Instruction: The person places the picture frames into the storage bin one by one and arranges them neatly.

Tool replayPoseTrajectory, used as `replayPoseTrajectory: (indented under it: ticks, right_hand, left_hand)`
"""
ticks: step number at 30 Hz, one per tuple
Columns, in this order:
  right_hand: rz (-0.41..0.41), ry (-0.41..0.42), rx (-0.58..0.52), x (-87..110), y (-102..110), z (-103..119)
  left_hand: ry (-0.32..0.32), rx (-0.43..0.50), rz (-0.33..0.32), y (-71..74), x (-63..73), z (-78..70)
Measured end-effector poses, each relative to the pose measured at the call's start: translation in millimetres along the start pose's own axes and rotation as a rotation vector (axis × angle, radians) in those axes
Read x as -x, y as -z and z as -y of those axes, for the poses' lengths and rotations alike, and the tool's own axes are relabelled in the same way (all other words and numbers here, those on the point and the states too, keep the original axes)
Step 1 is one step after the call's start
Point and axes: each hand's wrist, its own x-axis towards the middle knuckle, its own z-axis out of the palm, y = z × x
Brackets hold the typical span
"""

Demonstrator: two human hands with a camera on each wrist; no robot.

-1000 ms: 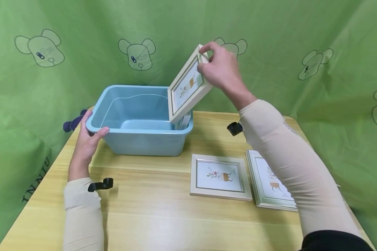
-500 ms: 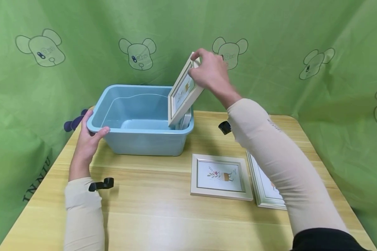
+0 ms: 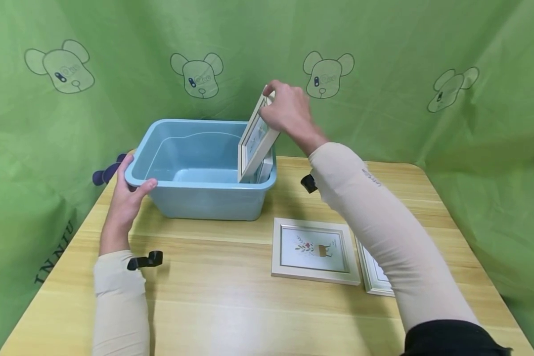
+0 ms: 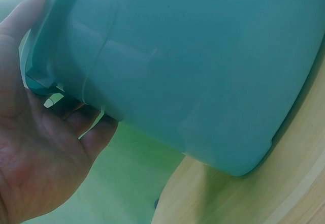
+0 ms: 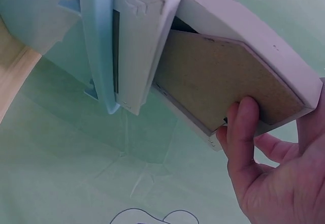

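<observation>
My left hand [image 3: 123, 205] grips the left rim of a light blue plastic tub [image 3: 204, 200], thumb over the front corner; the left wrist view shows its fingers [image 4: 99, 135] beneath the rim. My right hand [image 3: 289, 109] holds a cream picture frame [image 3: 252, 141] by its upper end. The picture frame leans steeply, its lower end inside the tub at the right side. In the right wrist view its brown backing board [image 5: 228, 76] faces the camera, with fingertips pressing on it. Another picture frame [image 5: 139, 41] stands against the tub's right wall, partly hidden in the head view.
On the wooden table [image 3: 204, 287], a cream picture frame [image 3: 313, 249] with a floral print lies face up in front of the tub. Beside it lies a second picture frame [image 3: 376, 274], mostly hidden under my right forearm. Green cloth [image 3: 258, 39] with bear outlines hangs behind.
My right hand has moved down and to the left, lowering the picture frame deeper into the tub's right end and standing it more upright. My left hand stays on the rim.
</observation>
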Motion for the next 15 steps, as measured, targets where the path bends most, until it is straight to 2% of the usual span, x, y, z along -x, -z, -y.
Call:
replayPoseTrajectory:
  ticks: [8, 15]
  right_hand:
    - [0.021, -0.003, 0.039, -1.8, -9, 1]
    - [0.054, 0.004, 0.068, 0.1, -20, 5]
  left_hand:
    - [-0.008, -0.002, -0.001, -0.7, -0.2, -1.7]
    - [0.010, -0.011, -0.005, 0.1, 0.8, -1.1]
